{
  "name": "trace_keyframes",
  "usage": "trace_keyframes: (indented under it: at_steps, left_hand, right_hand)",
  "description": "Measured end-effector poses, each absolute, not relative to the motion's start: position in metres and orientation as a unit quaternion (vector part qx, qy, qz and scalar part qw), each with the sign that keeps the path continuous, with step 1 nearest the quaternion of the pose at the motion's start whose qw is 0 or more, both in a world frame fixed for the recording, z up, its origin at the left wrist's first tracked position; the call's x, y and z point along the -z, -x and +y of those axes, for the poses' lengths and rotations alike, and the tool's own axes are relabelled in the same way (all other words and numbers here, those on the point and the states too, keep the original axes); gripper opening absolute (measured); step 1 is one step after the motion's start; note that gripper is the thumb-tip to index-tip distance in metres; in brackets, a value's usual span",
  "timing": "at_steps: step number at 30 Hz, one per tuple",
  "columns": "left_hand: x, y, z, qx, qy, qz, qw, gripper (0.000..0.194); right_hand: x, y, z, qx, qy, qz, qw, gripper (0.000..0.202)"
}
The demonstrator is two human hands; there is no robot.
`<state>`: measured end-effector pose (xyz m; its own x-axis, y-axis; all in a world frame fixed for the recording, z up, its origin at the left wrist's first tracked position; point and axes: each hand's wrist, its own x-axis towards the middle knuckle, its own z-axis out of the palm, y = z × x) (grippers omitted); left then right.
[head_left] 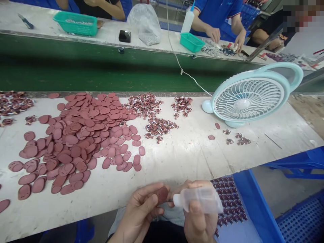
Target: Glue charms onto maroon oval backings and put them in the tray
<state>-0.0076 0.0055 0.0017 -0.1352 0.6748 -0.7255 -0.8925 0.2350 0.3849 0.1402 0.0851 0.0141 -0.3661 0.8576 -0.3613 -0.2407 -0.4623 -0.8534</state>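
My left hand [141, 209] pinches a dark red oval piece [162, 194] between thumb and fingers, just past the table's front edge. Wrapped round a translucent squeeze bottle [202, 199] is my right hand [198, 219]. The bottle lies on its side, its white cap toward the oval piece; a thin dark tip shows between them, and I cannot tell whether it touches. Left of my hands, a big heap of matching red ovals [76, 141] covers the table. Small brown-and-white figure parts [160, 128] lie in piles to the right of the heap.
A light blue fan [243, 104] stands at the table's right, its cable running up. Below right, a blue crate [260, 206] holds rows of small dark parts [230, 199]. Across the green divider [101, 67], a co-worker in blue [217, 13] handles small parts beside a green basket [191, 42].
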Motion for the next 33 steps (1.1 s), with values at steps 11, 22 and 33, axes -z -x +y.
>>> trace_keyframes:
  at_steps: [11,22,33]
  left_hand:
    - [-0.006,0.021,0.002,-0.639,0.129,0.446,0.613,0.041]
    - [-0.01,0.049,-0.023,-0.681,0.148,0.466,0.546,0.048]
    - [-0.005,0.054,-0.03,-0.685,0.17,0.464,0.536,0.051]
  right_hand:
    - [0.007,-0.145,0.158,-0.907,0.209,0.171,0.324,0.032]
    - [-0.002,-0.061,0.145,-0.391,0.215,-0.874,0.194,0.039]
    - [0.001,-0.063,0.173,-0.177,0.125,-0.976,0.016,0.013]
